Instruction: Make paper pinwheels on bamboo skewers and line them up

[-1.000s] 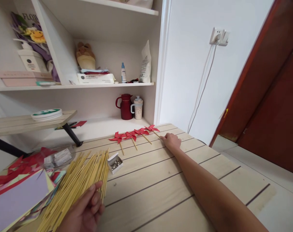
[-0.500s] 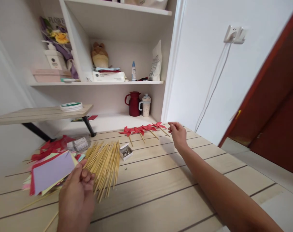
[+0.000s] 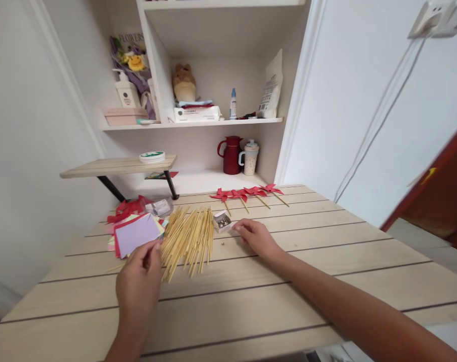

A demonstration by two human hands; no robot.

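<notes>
Four pinwheels point(image 3: 247, 192) are done, lined up at the far edge of the surface point(image 3: 289, 281). Sticks point(image 3: 188, 241) and paper point(image 3: 136, 234) are stocked. Left hand point(image 3: 138, 281) is pinched at the stick pile; right hand point(image 3: 256, 236), loosely open, is beside the pin box point(image 3: 222, 221). Next pinwheel not started.

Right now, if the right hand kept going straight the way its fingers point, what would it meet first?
Probably the small open box of pins: the right hand rests on the table with fingertips aimed left and slightly away, just short of it. Beyond lies the bundle of bamboo sticks. Depth is uncertain.
</notes>
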